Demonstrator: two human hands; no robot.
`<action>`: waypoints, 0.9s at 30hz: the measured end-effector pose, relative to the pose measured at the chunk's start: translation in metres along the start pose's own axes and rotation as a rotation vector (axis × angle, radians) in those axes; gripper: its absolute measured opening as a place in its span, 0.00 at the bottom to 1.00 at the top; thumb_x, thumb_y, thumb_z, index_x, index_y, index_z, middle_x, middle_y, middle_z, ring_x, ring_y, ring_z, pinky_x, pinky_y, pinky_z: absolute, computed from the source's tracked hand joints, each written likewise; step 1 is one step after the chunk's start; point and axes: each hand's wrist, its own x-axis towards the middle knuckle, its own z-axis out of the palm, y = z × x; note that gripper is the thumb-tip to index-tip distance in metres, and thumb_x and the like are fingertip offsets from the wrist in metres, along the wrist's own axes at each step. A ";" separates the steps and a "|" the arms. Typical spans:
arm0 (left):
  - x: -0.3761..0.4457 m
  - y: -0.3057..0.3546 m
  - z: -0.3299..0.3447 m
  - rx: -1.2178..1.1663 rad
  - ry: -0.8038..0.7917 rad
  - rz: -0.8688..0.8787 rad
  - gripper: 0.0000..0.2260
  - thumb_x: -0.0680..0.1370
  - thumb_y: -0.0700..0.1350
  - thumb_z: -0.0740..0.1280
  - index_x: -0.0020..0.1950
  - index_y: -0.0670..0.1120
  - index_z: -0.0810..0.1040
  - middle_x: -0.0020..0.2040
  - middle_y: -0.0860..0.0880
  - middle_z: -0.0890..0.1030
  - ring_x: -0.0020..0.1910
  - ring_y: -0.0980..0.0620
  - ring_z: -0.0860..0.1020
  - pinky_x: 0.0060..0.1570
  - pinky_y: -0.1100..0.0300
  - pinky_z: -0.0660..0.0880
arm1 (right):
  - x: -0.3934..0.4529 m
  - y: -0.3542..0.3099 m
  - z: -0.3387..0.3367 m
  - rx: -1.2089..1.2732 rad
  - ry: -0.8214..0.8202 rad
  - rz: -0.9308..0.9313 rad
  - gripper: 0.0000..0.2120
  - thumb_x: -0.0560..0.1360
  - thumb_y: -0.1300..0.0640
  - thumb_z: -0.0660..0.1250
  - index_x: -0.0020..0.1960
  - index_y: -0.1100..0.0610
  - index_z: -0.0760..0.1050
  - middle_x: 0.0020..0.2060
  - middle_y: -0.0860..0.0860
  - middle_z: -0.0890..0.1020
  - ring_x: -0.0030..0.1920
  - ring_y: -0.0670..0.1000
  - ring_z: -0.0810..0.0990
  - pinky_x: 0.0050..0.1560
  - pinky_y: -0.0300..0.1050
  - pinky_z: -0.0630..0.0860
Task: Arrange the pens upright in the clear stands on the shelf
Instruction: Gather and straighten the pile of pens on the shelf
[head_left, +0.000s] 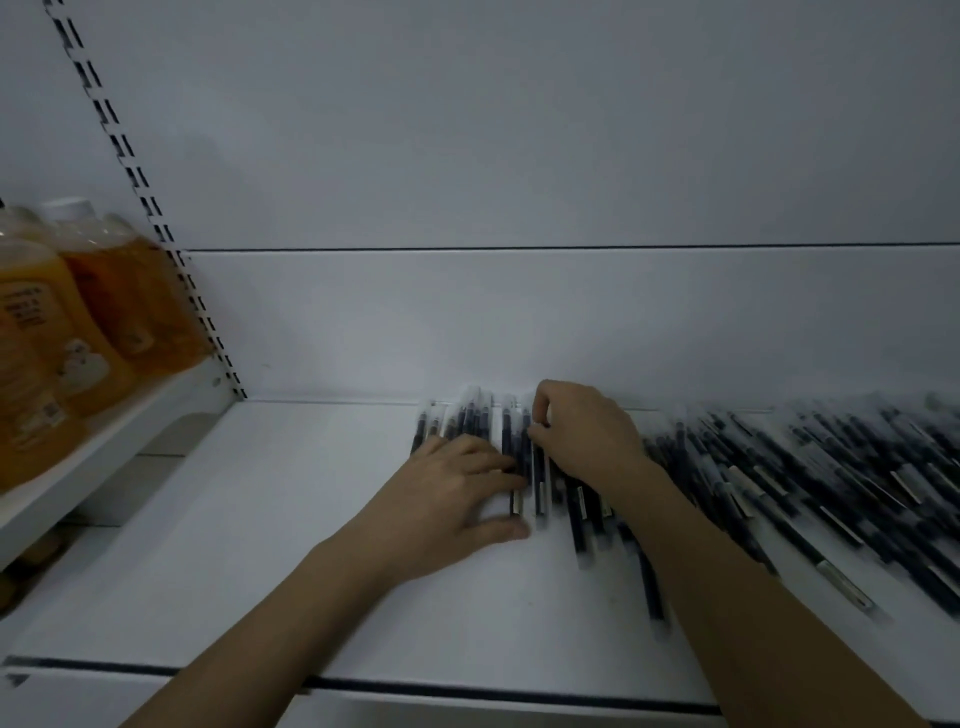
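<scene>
Both your forearms reach in from the bottom edge of the head view, crossing the front lip of the white shelf (218, 525).

Your left hand (447, 499) lies palm down on the shelf, fingers straight and spread over the lower ends of a small row of pens (511, 441); thumb stretched out along the shelf surface toward you. It presses on them, grips nothing.

Your right hand (587, 436) sits just beside the left, further back. Fingers curled, thumb and forefinger pinching the upper part of one pen in that same row. Other fingers tucked under; cannot tell what they touch.

Pens in the small row lie flat, roughly parallel, caps pointing at the back wall (519, 322), tips almost reaching it. Dark barrels, clear caps, pale clips.

To the right, a big loose heap of pens (810, 483) of the same kind fans out across the shelf, slanted, overlapping, blurred toward the frame edge. It starts just past your right wrist.

Far left, on a neighbouring shelf set higher, bottles of orange liquid (78, 322) stand upright with white caps. A slotted upright rail (150, 208) separates that bay from yours
</scene>
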 end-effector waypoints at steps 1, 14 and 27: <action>-0.002 -0.001 0.001 -0.002 -0.005 0.007 0.22 0.77 0.65 0.61 0.60 0.53 0.82 0.61 0.57 0.81 0.61 0.56 0.75 0.53 0.54 0.75 | 0.000 0.001 0.000 0.014 0.001 0.000 0.03 0.79 0.56 0.65 0.50 0.55 0.74 0.47 0.51 0.79 0.45 0.52 0.77 0.41 0.46 0.72; -0.007 -0.006 -0.002 0.023 -0.051 -0.075 0.30 0.74 0.70 0.60 0.64 0.51 0.79 0.58 0.57 0.81 0.58 0.55 0.76 0.53 0.58 0.74 | 0.004 0.004 0.002 -0.013 -0.034 -0.079 0.15 0.81 0.61 0.61 0.64 0.50 0.77 0.57 0.54 0.73 0.45 0.53 0.75 0.43 0.45 0.72; 0.005 -0.017 -0.005 0.029 -0.272 -0.041 0.24 0.82 0.62 0.47 0.75 0.59 0.66 0.75 0.64 0.67 0.73 0.56 0.64 0.63 0.52 0.65 | -0.002 -0.015 -0.018 0.078 -0.181 0.025 0.05 0.77 0.60 0.70 0.45 0.61 0.84 0.41 0.54 0.83 0.38 0.48 0.78 0.35 0.35 0.74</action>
